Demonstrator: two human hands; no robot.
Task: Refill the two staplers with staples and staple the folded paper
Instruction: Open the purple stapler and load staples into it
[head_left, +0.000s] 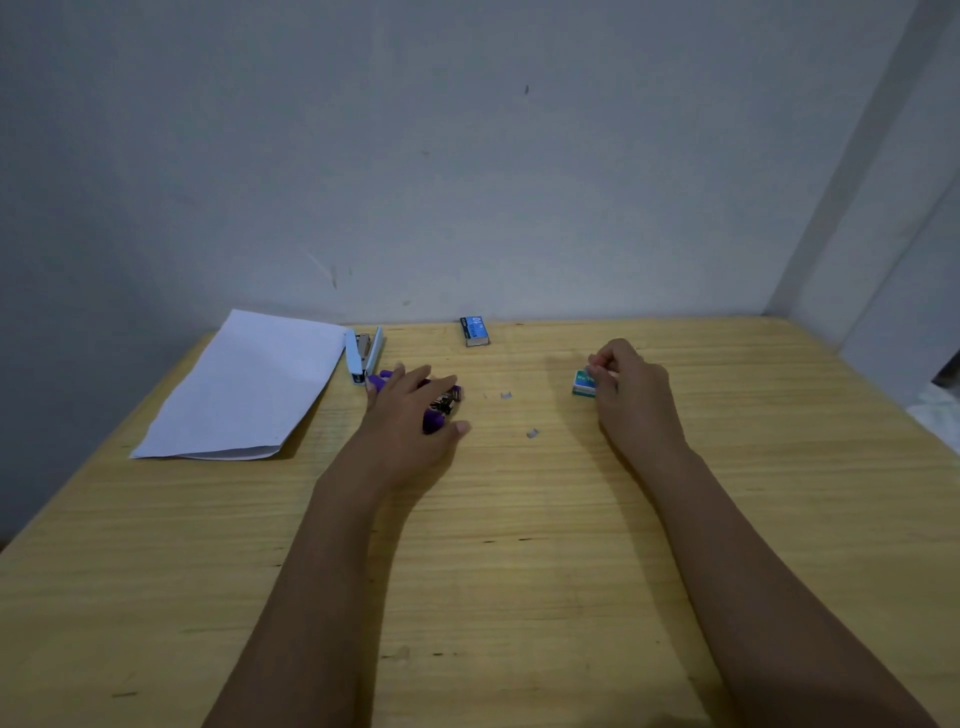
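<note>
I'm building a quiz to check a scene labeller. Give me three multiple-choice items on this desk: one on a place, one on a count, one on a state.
1. Where does the blue staple box lie?
A on the floor
B at the far edge of the table, by the wall
C at the near edge

2. How many staple boxes are on the table?
A one
B two
C four

3. How is the light blue stapler?
A shut flat
B swung open
C standing on end

Answers:
1 B: the box sits close to the wall, beyond both hands.
2 B: that box, plus the teal staple box at the curled fingers of the right hand.
3 B: its two arms spread in a V beside the folded paper.
</note>
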